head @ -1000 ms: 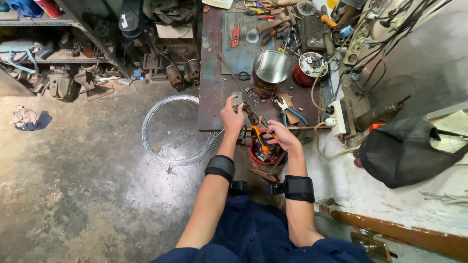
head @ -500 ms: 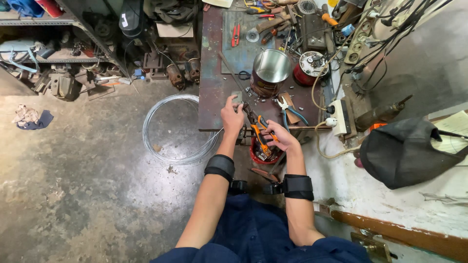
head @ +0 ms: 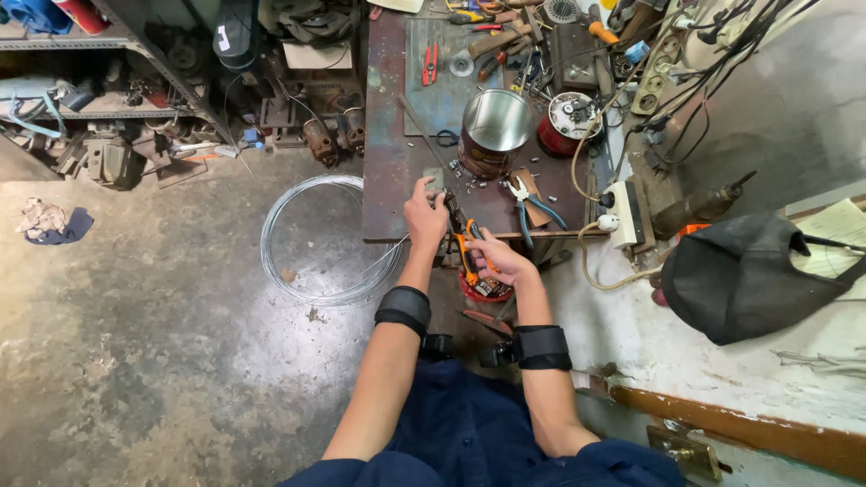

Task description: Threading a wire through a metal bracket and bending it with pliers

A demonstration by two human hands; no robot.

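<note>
Right hand [head: 501, 261] grips orange-handled pliers [head: 467, 251] at the workbench edge [head: 397, 236]; left hand [head: 424, 215] pinches a small metal piece [head: 433, 178] just beyond. Wire coil [head: 316, 239] lies left on open floor. Hands unmoved since before.

single head view, steeply downward, over workbench [head: 397, 180] edge and floor [head: 135, 361]
</note>
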